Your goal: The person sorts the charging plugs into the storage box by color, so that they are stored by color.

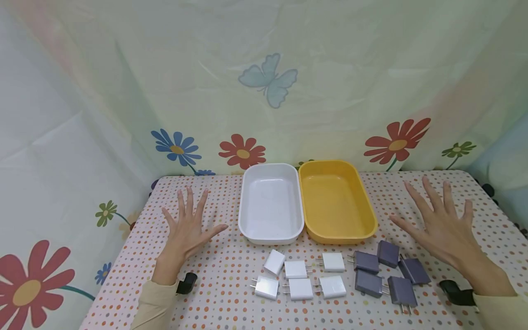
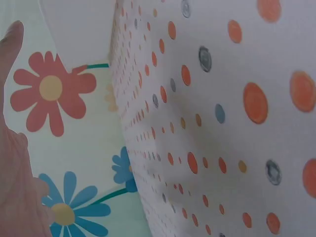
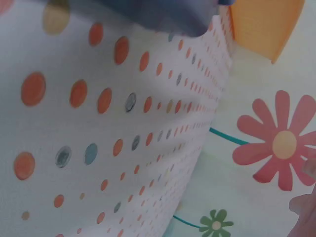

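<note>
My left hand is spread over the left side of the dotted table, fingers straight and holding nothing. On the right, my right hand is likewise spread, its palm free. Several white charger plugs lie in a loose group at the front middle. Right of them sit several dark purple-grey charger plugs, the nearest things to the right hand. Behind the plugs stand a white tray and a yellow tray, side by side. In the right wrist view a blurred dark plug crosses the top edge.
A dotted cloth covers the table. Behind it hangs a pale curtain with printed flowers and a butterfly, close to the table's back edge. Black straps sit at both wrists.
</note>
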Demonstrator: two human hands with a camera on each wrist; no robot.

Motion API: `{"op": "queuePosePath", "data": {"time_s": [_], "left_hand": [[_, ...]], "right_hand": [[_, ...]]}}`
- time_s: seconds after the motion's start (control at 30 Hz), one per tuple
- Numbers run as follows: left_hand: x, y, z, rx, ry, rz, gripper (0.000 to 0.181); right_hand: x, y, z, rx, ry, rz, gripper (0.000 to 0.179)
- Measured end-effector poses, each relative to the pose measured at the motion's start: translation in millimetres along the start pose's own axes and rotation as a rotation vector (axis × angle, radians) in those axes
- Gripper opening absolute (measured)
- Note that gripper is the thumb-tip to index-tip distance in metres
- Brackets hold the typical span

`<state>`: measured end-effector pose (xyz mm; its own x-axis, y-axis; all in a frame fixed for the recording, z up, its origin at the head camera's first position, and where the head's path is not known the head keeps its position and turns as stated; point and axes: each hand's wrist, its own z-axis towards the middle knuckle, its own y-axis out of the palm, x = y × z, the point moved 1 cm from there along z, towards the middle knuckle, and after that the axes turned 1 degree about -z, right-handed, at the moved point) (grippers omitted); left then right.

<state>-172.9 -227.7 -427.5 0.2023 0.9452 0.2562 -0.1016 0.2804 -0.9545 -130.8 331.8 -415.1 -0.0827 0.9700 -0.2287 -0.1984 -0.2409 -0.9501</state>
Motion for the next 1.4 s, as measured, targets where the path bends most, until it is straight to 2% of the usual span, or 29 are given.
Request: {"op": "queuePosePath", "data": {"time_s": [0.07,0.2,0.37,0.53,0.7,0.87,1.07,1.23,1.3,1.4], "left_hand": [[2.6,0.2,1.3,0.003,0.014,-0.003,0.107],[14.3,0.6,3.5,-0.015,0.045,-0.067,0.107],[39.8,4.6,6.7,-0.090,0.082,-0.196,0.111],[62.3,14.2,11.6,-0.194,0.114,-0.316,0.116],[74.3,25.1,15.0,-0.267,0.065,-0.423,0.123],[78.8,31.9,16.6,-0.264,0.011,-0.519,0.134],[80.4,39.0,18.0,-0.265,-0.010,-0.653,0.140],[82.7,39.5,18.8,-0.276,-0.002,-0.695,0.144],[83.0,39.5,20.3,-0.280,0.010,-0.712,0.145],[83.8,39.4,22.1,-0.285,0.027,-0.737,0.145]], "right_hand": [[-2,-1,-1.1,-0.003,-0.001,-0.002,0.097],[-9,-3,-3.1,-0.007,-0.017,-0.001,0.097],[-23,-7,-5.0,-0.009,-0.082,0.021,0.096],[-43,-11,-8.4,0.020,-0.190,0.061,0.095],[-67,-16,-12.8,0.048,-0.302,0.120,0.093],[-86,-20,-16.5,0.052,-0.386,0.173,0.092],[-103,-21,-17.9,0.060,-0.469,0.258,0.089],[-115,-22,-20.9,0.000,-0.522,0.280,0.084],[-120,-22,-22.7,-0.052,-0.536,0.285,0.079],[-127,-18,-25.5,-0.173,-0.548,0.333,0.065]]}}
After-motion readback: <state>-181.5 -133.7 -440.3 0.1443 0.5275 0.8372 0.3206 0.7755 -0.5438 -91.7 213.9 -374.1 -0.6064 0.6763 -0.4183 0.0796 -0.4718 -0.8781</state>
